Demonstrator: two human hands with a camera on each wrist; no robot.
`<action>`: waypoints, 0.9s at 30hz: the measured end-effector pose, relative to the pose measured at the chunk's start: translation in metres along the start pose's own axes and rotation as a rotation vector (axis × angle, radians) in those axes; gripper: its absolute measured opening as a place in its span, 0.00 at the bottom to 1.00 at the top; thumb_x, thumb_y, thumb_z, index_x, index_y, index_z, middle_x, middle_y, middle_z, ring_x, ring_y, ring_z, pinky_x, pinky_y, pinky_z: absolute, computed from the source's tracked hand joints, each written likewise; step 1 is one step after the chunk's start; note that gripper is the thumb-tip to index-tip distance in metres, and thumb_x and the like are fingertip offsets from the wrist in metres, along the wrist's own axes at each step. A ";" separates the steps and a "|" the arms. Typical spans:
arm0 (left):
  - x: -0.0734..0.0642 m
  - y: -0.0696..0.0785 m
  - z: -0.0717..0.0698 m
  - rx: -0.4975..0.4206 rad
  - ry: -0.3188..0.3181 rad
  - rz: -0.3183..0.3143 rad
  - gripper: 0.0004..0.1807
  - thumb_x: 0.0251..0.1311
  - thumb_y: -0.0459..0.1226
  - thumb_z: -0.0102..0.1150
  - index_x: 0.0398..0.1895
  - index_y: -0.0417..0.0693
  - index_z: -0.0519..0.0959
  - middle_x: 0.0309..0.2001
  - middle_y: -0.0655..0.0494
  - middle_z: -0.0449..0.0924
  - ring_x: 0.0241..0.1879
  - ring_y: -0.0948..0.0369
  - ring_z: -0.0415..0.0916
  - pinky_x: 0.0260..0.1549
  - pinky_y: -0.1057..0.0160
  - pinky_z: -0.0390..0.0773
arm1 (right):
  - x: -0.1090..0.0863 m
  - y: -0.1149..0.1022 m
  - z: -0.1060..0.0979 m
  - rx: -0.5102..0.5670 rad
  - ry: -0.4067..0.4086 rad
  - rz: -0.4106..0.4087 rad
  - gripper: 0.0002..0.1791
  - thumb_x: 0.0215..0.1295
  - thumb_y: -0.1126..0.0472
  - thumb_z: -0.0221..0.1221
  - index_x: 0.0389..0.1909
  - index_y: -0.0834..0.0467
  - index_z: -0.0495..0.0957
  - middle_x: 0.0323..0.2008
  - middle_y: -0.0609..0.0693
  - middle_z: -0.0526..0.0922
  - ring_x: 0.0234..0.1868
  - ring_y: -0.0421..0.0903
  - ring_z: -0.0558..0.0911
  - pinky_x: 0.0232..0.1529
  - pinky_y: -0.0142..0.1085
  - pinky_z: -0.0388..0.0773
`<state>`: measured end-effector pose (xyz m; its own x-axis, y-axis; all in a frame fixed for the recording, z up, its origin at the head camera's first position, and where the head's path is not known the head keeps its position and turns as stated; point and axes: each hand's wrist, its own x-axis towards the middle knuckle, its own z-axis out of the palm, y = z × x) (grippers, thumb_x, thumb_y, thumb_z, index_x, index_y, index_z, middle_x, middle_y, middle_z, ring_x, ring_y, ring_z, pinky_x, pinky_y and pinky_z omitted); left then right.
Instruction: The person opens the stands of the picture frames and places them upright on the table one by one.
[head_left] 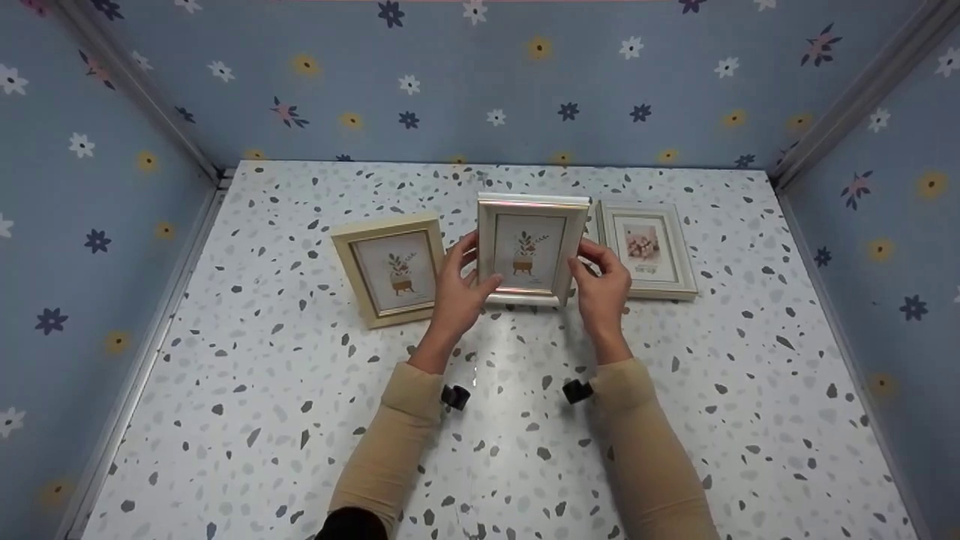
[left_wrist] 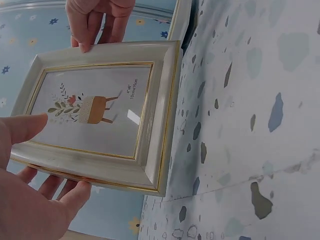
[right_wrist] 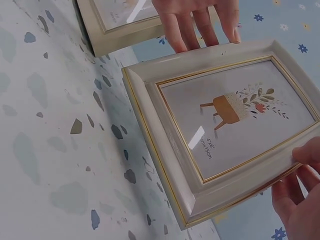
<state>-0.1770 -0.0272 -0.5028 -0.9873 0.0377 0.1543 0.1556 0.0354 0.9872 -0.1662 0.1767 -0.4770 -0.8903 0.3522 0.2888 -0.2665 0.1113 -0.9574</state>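
Between both hands, a white picture frame [head_left: 531,251] with gold inner trim stands tilted toward the head camera; its insert shows a potted plant. The left hand [head_left: 461,292] grips its left side, thumb [left_wrist: 30,127] on the front and fingers along the outer edge. At the opposite side, the right hand [head_left: 602,283] pinches the edge, with its thumb [right_wrist: 306,151] over the front moulding. A cream picture frame [head_left: 364,277] with a similar plant print stands leaning just left of the left hand. Right of the right hand lies another white frame [head_left: 686,270] holding a pink flower picture.
The speckled white table [head_left: 517,450] carries all three frames. Blue flowered walls [head_left: 450,82] enclose it at the back and on both sides. A black wrist camera [head_left: 456,397] sits by the left sleeve and another black camera [head_left: 576,391] by the right.
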 end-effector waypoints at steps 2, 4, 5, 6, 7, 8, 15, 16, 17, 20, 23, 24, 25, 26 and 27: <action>-0.001 -0.003 0.001 0.009 0.002 -0.006 0.40 0.61 0.23 0.63 0.75 0.42 0.58 0.70 0.43 0.59 0.69 0.46 0.59 0.67 0.46 0.62 | -0.002 0.003 0.000 -0.008 0.001 0.002 0.14 0.60 0.77 0.64 0.48 0.74 0.80 0.45 0.65 0.83 0.50 0.54 0.81 0.56 0.54 0.75; -0.004 -0.006 0.002 0.020 -0.001 -0.016 0.41 0.61 0.23 0.62 0.76 0.42 0.57 0.71 0.42 0.58 0.70 0.46 0.58 0.68 0.46 0.60 | -0.004 0.005 0.000 -0.008 0.003 0.005 0.14 0.60 0.78 0.64 0.47 0.74 0.80 0.45 0.66 0.83 0.50 0.55 0.81 0.57 0.55 0.75; -0.006 -0.008 0.002 0.025 -0.005 -0.019 0.41 0.61 0.24 0.62 0.76 0.43 0.57 0.71 0.43 0.58 0.70 0.47 0.58 0.68 0.47 0.60 | -0.005 0.006 0.000 -0.007 0.001 0.009 0.14 0.59 0.78 0.64 0.47 0.74 0.80 0.45 0.66 0.83 0.50 0.55 0.81 0.57 0.55 0.75; -0.008 -0.009 0.002 0.031 -0.010 -0.018 0.41 0.61 0.24 0.63 0.76 0.44 0.57 0.71 0.44 0.58 0.70 0.48 0.58 0.68 0.47 0.60 | -0.007 0.007 -0.001 -0.009 -0.002 0.011 0.14 0.60 0.78 0.63 0.47 0.74 0.80 0.45 0.66 0.83 0.50 0.55 0.81 0.57 0.54 0.75; -0.009 -0.010 0.002 0.039 -0.015 -0.018 0.41 0.62 0.26 0.63 0.76 0.45 0.57 0.71 0.45 0.58 0.70 0.49 0.58 0.68 0.48 0.61 | -0.008 0.007 -0.002 -0.013 -0.005 0.013 0.14 0.60 0.78 0.63 0.47 0.74 0.80 0.46 0.66 0.83 0.51 0.55 0.81 0.57 0.53 0.75; -0.011 -0.010 0.001 0.043 -0.022 -0.015 0.41 0.62 0.27 0.64 0.76 0.47 0.57 0.71 0.47 0.58 0.70 0.50 0.58 0.68 0.49 0.61 | -0.010 0.007 -0.002 -0.014 -0.010 0.017 0.14 0.61 0.78 0.63 0.48 0.74 0.80 0.46 0.65 0.83 0.51 0.55 0.81 0.57 0.53 0.75; -0.019 -0.011 -0.005 0.076 -0.034 0.004 0.41 0.62 0.31 0.66 0.76 0.52 0.58 0.70 0.52 0.60 0.68 0.55 0.61 0.66 0.51 0.65 | -0.017 0.003 -0.004 -0.055 -0.033 0.045 0.14 0.62 0.76 0.63 0.49 0.70 0.81 0.47 0.62 0.83 0.52 0.53 0.81 0.52 0.44 0.79; -0.020 -0.011 -0.006 0.085 -0.035 0.002 0.41 0.62 0.32 0.66 0.76 0.52 0.57 0.70 0.52 0.61 0.67 0.55 0.61 0.65 0.51 0.66 | -0.018 0.002 -0.004 -0.059 -0.034 0.044 0.14 0.61 0.76 0.63 0.49 0.70 0.81 0.47 0.62 0.84 0.52 0.52 0.81 0.52 0.43 0.79; -0.020 -0.011 -0.006 0.091 -0.036 -0.002 0.41 0.62 0.31 0.66 0.76 0.52 0.57 0.69 0.52 0.61 0.67 0.55 0.61 0.65 0.52 0.66 | -0.018 0.002 -0.004 -0.062 -0.034 0.043 0.14 0.61 0.76 0.64 0.49 0.70 0.81 0.47 0.62 0.84 0.52 0.52 0.81 0.52 0.43 0.79; -0.021 -0.012 -0.007 0.101 -0.035 -0.006 0.41 0.62 0.31 0.66 0.76 0.53 0.57 0.69 0.52 0.62 0.67 0.55 0.62 0.64 0.53 0.68 | -0.018 0.001 -0.004 -0.061 -0.038 0.037 0.14 0.61 0.76 0.63 0.49 0.70 0.81 0.47 0.62 0.83 0.52 0.53 0.81 0.53 0.45 0.79; -0.023 -0.013 -0.009 0.100 -0.031 -0.008 0.40 0.63 0.31 0.65 0.76 0.54 0.59 0.69 0.54 0.63 0.67 0.56 0.62 0.63 0.54 0.69 | -0.020 0.002 -0.004 -0.066 -0.052 0.042 0.15 0.62 0.76 0.63 0.50 0.71 0.80 0.48 0.63 0.83 0.53 0.53 0.81 0.55 0.46 0.78; -0.023 -0.013 -0.010 0.099 -0.029 -0.007 0.39 0.64 0.31 0.64 0.76 0.54 0.60 0.69 0.54 0.63 0.67 0.56 0.62 0.63 0.54 0.69 | -0.020 0.003 -0.005 -0.060 -0.060 0.045 0.15 0.63 0.76 0.62 0.50 0.71 0.80 0.48 0.63 0.82 0.53 0.53 0.80 0.55 0.46 0.78; -0.024 -0.013 -0.010 0.099 -0.027 -0.006 0.39 0.64 0.32 0.64 0.76 0.54 0.60 0.69 0.55 0.63 0.67 0.56 0.63 0.63 0.54 0.69 | -0.021 0.003 -0.006 -0.056 -0.069 0.046 0.15 0.63 0.76 0.62 0.51 0.71 0.80 0.49 0.63 0.82 0.53 0.53 0.80 0.55 0.46 0.78; -0.025 -0.012 -0.011 0.101 -0.025 -0.006 0.38 0.64 0.32 0.64 0.76 0.54 0.60 0.70 0.55 0.64 0.67 0.56 0.63 0.63 0.54 0.69 | -0.021 0.004 -0.007 -0.052 -0.077 0.048 0.15 0.63 0.76 0.62 0.51 0.71 0.80 0.49 0.63 0.82 0.53 0.53 0.80 0.55 0.45 0.78; -0.026 -0.012 -0.012 0.101 -0.021 -0.006 0.38 0.64 0.32 0.64 0.75 0.53 0.61 0.70 0.55 0.64 0.67 0.56 0.63 0.63 0.54 0.68 | -0.022 0.004 -0.009 -0.051 -0.085 0.052 0.15 0.64 0.75 0.62 0.51 0.71 0.80 0.49 0.63 0.82 0.53 0.53 0.81 0.55 0.44 0.78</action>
<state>-0.1539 -0.0407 -0.5181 -0.9875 0.0577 0.1469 0.1535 0.1363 0.9787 -0.1446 0.1775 -0.4875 -0.9311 0.2789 0.2351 -0.2020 0.1427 -0.9689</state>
